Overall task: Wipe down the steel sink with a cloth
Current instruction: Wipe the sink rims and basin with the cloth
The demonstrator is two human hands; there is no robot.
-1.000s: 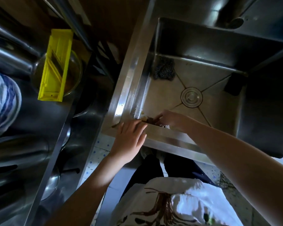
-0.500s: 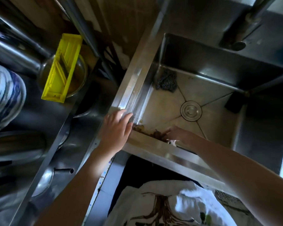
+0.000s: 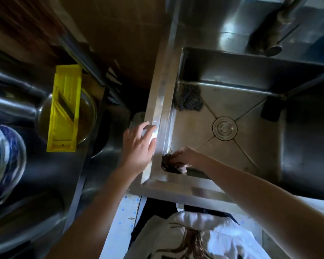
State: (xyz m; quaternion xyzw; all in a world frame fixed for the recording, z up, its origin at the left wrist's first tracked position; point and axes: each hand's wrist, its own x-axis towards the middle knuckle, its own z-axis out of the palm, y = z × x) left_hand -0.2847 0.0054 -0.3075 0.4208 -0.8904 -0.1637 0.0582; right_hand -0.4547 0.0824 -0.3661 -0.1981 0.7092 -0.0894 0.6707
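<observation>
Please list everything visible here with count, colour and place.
sink: one, steel grey, centre and right
drain cover: one, steel, middle of sink floor
scouring pad: one, dark grey, basin's far left corner
block: one, black, basin's far right corner
tap: one, steel, top right
slicer: one, yellow, left, across the glass bowl
glass bowl: one, clear, under the slicer
dishes: count unclear, blue and white, left edge
cloth: one, dark brown, basin's near left corner
left hand: one, flat on the sink's left rim
right hand: one, grips the cloth

Brushed glossy steel sink [image 3: 158, 116], yellow plastic slicer [image 3: 65, 109]
</observation>
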